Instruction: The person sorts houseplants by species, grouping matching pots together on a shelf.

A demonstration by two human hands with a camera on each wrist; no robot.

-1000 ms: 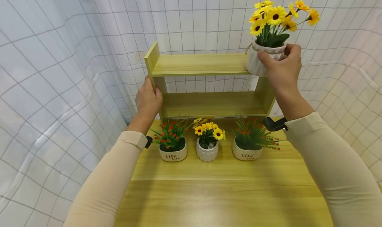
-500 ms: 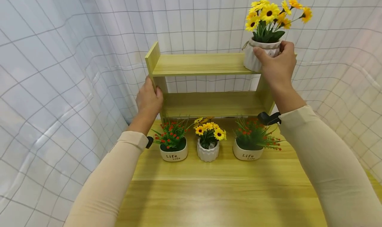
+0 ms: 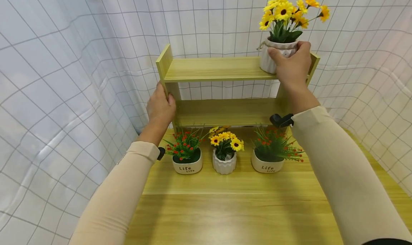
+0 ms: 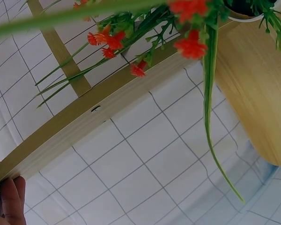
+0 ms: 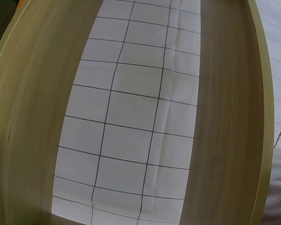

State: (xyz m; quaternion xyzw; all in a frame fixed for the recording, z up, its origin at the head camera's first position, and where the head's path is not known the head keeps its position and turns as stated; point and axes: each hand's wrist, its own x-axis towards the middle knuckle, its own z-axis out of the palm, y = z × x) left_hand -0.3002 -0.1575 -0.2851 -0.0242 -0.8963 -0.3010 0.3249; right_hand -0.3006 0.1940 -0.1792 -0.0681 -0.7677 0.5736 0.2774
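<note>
A two-tier wooden shelf (image 3: pixel 212 68) stands at the back of the table. My left hand (image 3: pixel 161 105) grips its left side panel (image 3: pixel 165 62), thumb on the inner face. In the left wrist view only a few fingertips (image 4: pixel 13 201) show against the panel's edge. At the right end of the top board, my right hand (image 3: pixel 294 64) holds a white ribbed flowerpot (image 3: pixel 267 60) of yellow artificial sunflowers (image 3: pixel 283 12), thumb across its front. Whether the pot's base touches the board cannot be told. The right wrist view catches a blurred piece of the pot (image 5: pixel 277 201) at its edge.
Before the shelf, on the wooden table (image 3: pixel 222 209), stand a cream "Life" planter (image 3: pixel 187 168) with red flowers, a small white pot (image 3: pixel 224 166) of sunflowers, and another "Life" planter (image 3: pixel 268 167). A white grid-patterned curtain (image 3: pixel 215 23) surrounds the back and sides.
My right hand has moved left and slightly farther back with the sunflower pot, baring the shelf's right side panel. The left hand keeps its grip in the same place.
</note>
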